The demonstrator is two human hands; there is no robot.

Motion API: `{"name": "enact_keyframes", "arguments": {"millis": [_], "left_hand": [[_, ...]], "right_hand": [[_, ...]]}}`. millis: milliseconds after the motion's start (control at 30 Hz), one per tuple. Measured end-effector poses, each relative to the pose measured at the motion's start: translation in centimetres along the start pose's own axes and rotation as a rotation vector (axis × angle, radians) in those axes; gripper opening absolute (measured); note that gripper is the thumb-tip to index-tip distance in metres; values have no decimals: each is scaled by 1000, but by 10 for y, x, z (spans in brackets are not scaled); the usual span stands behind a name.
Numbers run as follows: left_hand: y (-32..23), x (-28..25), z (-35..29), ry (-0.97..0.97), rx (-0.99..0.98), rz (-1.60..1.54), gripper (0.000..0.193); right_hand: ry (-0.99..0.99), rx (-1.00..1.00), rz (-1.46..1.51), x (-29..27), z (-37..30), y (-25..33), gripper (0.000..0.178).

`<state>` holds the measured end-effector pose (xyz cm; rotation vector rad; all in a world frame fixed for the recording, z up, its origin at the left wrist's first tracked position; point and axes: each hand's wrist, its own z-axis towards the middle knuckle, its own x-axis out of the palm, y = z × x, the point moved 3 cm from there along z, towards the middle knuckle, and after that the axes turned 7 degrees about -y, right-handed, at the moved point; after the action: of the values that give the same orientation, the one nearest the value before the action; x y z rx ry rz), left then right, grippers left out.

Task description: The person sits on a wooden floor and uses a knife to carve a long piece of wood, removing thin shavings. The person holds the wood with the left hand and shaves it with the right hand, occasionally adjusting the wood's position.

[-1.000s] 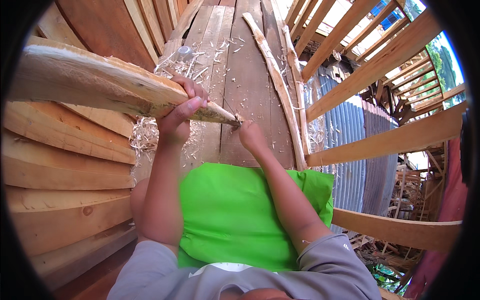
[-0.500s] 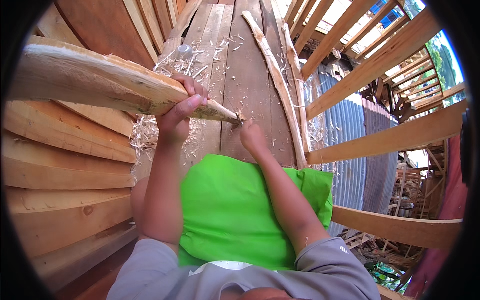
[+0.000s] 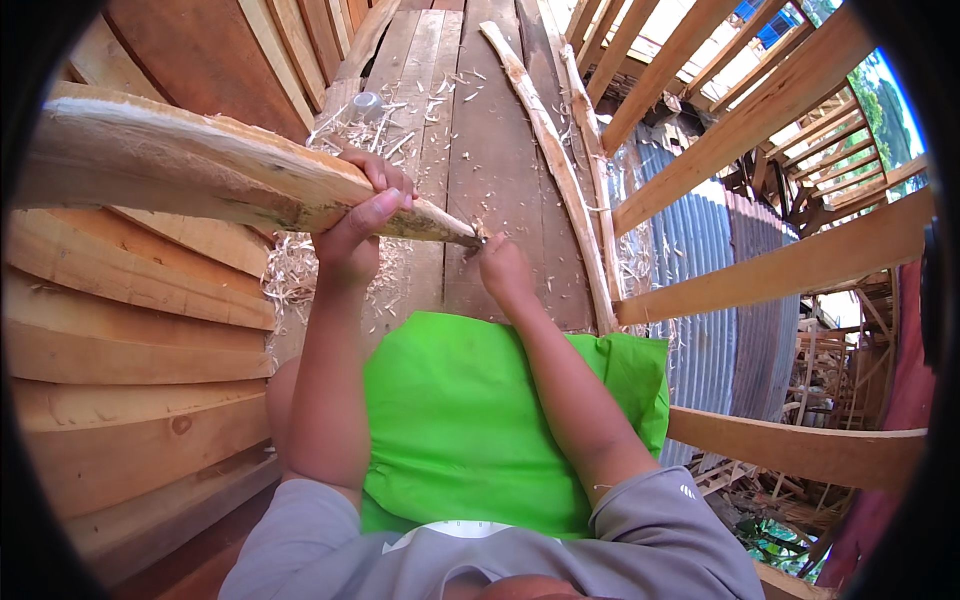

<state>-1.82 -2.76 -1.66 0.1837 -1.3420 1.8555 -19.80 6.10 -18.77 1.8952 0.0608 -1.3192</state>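
Note:
A long pale wooden pole (image 3: 170,170), peeled and tapering to a point at the right, slants across the upper left. My left hand (image 3: 358,222) is wrapped around it near the tapered end. My right hand (image 3: 503,272) is closed just below the pole's tip, against the point; what it grips is hidden by the fingers. A bright green cushion (image 3: 470,420) lies over my lap under both forearms.
Wood shavings (image 3: 300,275) litter the dark plank floor (image 3: 500,150). Thin peeled sticks (image 3: 560,170) lie along the floor's right side. Stacked curved planks (image 3: 130,330) rise at left. A slatted wooden railing (image 3: 780,270) runs along the right, with corrugated metal sheet (image 3: 700,270) beyond.
Both hands stay at the pole's tip; the right hand has shifted slightly against the point. Nothing else has moved.

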Motion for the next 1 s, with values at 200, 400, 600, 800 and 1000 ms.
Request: {"name": "enact_keyframes", "arguments": {"millis": [200,400,600,800,1000], "left_hand": [[-2,1,-1,-48,25,70,20],[-4,2,-1,-48,28,110,19],[-5,2,-1,-2,-39,120,18],[-4,3,-2,-1,-67,110,16],[-6,-3,-3,-9,-62,126,16]], "right_hand": [[-169,-110,-366,-14,4,14,57],[-272,-182,-375,-7,1,6,51],[-450,-383,-257,-1,2,-7,49],[-456,-124,75,7,28,-15,47],[56,110,466,21,37,-30,39]]}}
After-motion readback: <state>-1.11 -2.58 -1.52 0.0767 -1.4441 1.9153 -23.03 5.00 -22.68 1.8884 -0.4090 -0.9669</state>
